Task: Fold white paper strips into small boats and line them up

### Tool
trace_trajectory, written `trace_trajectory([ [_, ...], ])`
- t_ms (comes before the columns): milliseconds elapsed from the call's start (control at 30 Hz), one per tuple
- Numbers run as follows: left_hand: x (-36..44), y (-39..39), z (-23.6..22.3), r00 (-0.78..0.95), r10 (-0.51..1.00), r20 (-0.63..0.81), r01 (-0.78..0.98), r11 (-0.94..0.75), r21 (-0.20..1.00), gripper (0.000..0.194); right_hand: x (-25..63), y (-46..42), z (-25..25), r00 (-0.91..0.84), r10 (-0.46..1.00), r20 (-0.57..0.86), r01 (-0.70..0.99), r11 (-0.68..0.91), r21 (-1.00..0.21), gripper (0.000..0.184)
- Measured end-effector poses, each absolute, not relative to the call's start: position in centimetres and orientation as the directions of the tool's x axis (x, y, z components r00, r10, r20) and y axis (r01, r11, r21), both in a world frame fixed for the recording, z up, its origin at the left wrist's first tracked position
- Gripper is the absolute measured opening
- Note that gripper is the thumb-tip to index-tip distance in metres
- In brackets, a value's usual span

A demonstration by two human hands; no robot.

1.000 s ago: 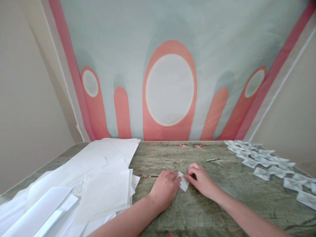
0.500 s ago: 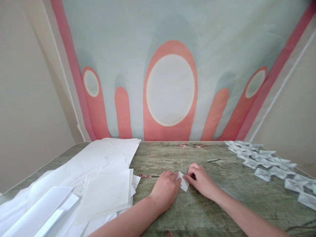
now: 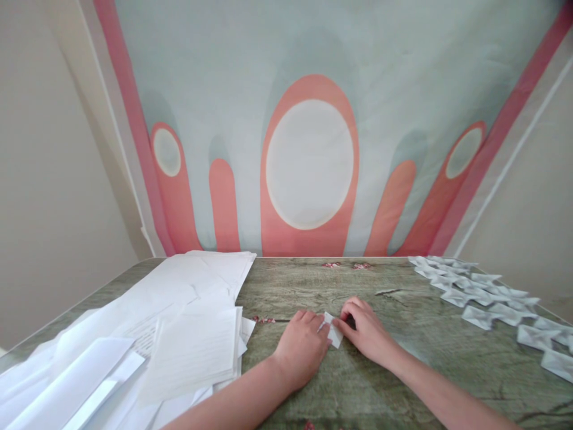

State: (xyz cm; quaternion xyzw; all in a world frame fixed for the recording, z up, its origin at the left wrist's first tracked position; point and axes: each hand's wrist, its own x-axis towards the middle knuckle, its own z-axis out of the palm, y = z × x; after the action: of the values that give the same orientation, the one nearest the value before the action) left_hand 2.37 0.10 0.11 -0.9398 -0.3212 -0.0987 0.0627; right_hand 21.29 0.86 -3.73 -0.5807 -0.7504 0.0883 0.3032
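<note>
A small folded piece of white paper [image 3: 335, 339] lies on the wood-patterned table between my hands. My left hand [image 3: 303, 346] rests at its left side, fingers curled together, gripping that edge against the tabletop. From the right, my right hand [image 3: 364, 328] has its thumb and forefinger closed on the paper's upper right edge. The fingers hide part of both sides, so the exact shape of the fold cannot be made out.
Loose white sheets [image 3: 192, 352], some printed, are piled on the table's left side, with folded strips [image 3: 76, 382] in front. Rows of folded white paper pieces [image 3: 478, 316] stand at the right. Behind the table [image 3: 286, 280] rises a wall with a coral-and-grey pattern [image 3: 308, 239].
My left fingers have shifted slightly over the paper's lower left edge. My right thumb has moved a little further onto it. The paper stays in place.
</note>
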Motion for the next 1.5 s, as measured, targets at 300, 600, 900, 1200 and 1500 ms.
trace_trajectory([
  [300,2.5,0.0,0.2,0.771,0.599,0.217,0.625,-0.778,-0.072,0.026,21.2,0.6,-3.8,-0.090,0.931,0.353,0.876,0.243,-0.417,0.024],
  [600,2.4,0.0,0.3,0.758,0.619,0.205,0.640,-0.766,-0.058,0.025,22.3,0.9,-3.5,0.008,0.968,0.251,0.910,0.097,-0.404,0.020],
  [900,2.1,0.0,0.2,0.760,0.620,0.197,0.639,-0.768,-0.049,0.029,23.2,0.9,-3.5,-0.017,0.966,0.259,0.906,0.125,-0.405,0.019],
  [1200,2.0,-0.1,0.3,0.745,0.631,0.218,0.649,-0.761,-0.016,0.031,21.5,-1.5,-1.7,-0.348,0.841,0.415,0.815,0.489,-0.309,0.022],
  [1500,2.0,-0.2,0.3,0.728,0.653,0.209,0.665,-0.747,0.016,0.029,20.4,-1.9,-2.5,-0.450,0.783,0.429,0.805,0.564,-0.186,0.023],
])
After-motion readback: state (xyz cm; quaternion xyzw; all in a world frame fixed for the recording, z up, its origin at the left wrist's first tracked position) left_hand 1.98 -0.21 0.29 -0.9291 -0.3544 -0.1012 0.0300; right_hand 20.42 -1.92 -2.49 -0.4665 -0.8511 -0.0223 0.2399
